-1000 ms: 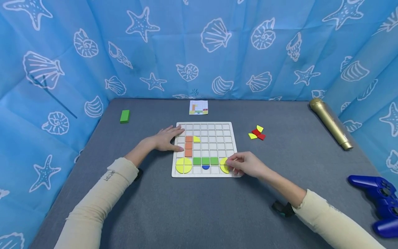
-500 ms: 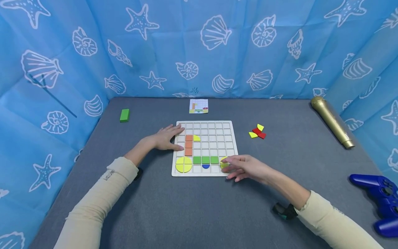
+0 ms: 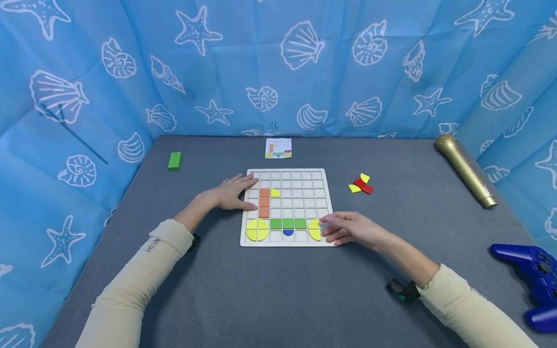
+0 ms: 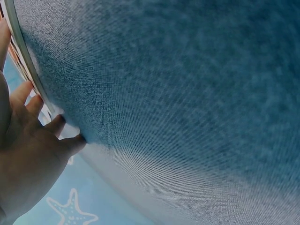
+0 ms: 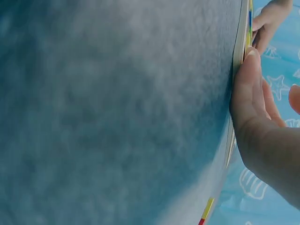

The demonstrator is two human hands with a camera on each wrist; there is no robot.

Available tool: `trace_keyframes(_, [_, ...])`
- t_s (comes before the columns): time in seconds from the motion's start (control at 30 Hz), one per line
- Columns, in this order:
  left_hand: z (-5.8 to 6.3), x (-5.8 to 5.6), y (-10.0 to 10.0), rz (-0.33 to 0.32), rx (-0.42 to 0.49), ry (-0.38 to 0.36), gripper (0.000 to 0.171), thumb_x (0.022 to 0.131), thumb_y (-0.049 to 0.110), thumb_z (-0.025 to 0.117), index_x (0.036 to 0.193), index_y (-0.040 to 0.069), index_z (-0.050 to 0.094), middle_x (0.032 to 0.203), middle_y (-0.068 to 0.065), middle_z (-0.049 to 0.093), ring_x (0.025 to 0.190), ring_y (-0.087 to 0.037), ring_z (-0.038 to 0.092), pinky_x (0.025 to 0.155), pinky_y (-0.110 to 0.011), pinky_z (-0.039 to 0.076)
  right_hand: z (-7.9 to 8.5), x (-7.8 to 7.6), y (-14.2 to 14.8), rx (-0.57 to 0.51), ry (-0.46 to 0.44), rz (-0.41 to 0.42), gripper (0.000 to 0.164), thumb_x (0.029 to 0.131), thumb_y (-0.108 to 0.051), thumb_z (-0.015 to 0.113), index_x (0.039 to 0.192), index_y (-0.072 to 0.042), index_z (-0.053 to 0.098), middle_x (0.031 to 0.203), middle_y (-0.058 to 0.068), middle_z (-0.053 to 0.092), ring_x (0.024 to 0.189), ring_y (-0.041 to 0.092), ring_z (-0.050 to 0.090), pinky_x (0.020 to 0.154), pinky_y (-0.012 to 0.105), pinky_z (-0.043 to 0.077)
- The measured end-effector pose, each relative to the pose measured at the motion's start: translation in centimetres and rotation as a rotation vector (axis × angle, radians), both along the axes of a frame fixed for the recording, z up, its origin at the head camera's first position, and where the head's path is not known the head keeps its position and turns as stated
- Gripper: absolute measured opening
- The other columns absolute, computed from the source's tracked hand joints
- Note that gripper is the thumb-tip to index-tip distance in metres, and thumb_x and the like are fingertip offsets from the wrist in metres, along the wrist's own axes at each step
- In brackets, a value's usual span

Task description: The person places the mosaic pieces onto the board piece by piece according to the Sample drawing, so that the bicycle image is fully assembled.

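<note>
A white square grid board (image 3: pixel 304 185) lies on the table with flat coloured pieces in its cells. My left hand (image 3: pixel 230 194) rests on its left edge with fingers spread. Beside that hand stand three orange squares (image 3: pixel 264 202) in a column and a yellow quarter-circle (image 3: pixel 275 193). Along the lower rows are a yellow disc (image 3: pixel 257 230), three green squares (image 3: pixel 288 224), a blue half-circle (image 3: pixel 287 232) and yellow curved pieces (image 3: pixel 314 229). My right hand (image 3: pixel 353 229) touches the lower right corner area, fingers loosely bent, thumb apart from them in the right wrist view. Its fingers hide some cells.
Beyond the board lies a small pattern card (image 3: pixel 278 148). Loose yellow and red pieces (image 3: pixel 360 183) sit to its right. A green block (image 3: pixel 174 161), a gold microphone (image 3: pixel 465 169) and a blue game controller (image 3: pixel 526 285) stand farther out. A blue curtain (image 3: pixel 278 67) bounds the table.
My right hand's fingers have loosened from their pinch and shifted slightly right, uncovering more of the yellow pieces. The left hand stays on the board's left edge.
</note>
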State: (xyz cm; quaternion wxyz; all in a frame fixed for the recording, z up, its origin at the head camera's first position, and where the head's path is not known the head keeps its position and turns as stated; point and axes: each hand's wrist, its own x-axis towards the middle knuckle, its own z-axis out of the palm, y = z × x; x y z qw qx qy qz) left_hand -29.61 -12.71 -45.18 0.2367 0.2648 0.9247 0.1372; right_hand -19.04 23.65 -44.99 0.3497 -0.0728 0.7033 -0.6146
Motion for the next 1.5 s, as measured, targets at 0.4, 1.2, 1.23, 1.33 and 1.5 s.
trace_keyframes(0.4, [0.0,-0.1,0.1,-0.004,-0.008,0.007,0.091,0.088,0.056,0.059,0.155,0.016,0.013,0.159,-0.008,0.004,0.143,-0.033,-0.002,0.111,-0.058,0.002,0.2,-1.4,1.5,0.135,0.096,-0.067,0.044,0.102,-0.021,0.048,0.135,0.008,0.046,0.111,0.017,0.061,0.093,0.023,0.058,0.081,0.031,0.052])
trace_keyframes(1.2, [0.2,0.0,0.1,-0.003,-0.013,0.001,0.092,0.087,0.057,0.059,0.155,0.015,0.013,0.159,-0.009,0.004,0.143,-0.034,-0.002,0.11,-0.058,0.003,0.5,-4.4,7.5,0.083,0.051,-0.374,0.062,0.103,-0.036,0.041,0.145,0.008,0.029,0.139,0.025,0.041,0.115,0.016,0.053,0.094,0.027,0.045])
trace_keyframes(1.23, [0.2,0.1,0.1,-0.003,-0.013,0.002,0.092,0.088,0.057,0.059,0.155,0.015,0.013,0.159,-0.009,0.004,0.143,-0.034,-0.002,0.111,-0.058,0.003,0.5,-4.5,7.5,0.092,0.052,-0.37,0.062,0.103,-0.037,0.04,0.145,0.008,0.028,0.141,0.025,0.038,0.119,0.018,0.05,0.095,0.027,0.044])
trace_keyframes(1.33, [0.3,0.2,0.1,-0.004,-0.007,0.002,0.092,0.088,0.056,0.06,0.155,0.014,0.014,0.159,-0.009,0.005,0.143,-0.034,-0.002,0.11,-0.058,0.003,0.5,-4.7,7.4,0.108,0.053,-0.374,0.063,0.103,-0.037,0.039,0.146,0.007,0.026,0.145,0.026,0.034,0.126,0.025,0.044,0.099,0.03,0.04])
trace_keyframes(1.5, [0.2,0.3,0.1,0.002,-0.003,0.0,0.091,0.088,0.056,0.06,0.155,0.015,0.014,0.159,-0.008,0.005,0.143,-0.034,-0.002,0.11,-0.058,0.002,0.7,-5.4,7.1,0.134,0.072,-0.4,0.062,0.104,-0.035,0.039,0.147,0.007,0.025,0.145,0.026,0.034,0.128,0.028,0.042,0.1,0.032,0.038])
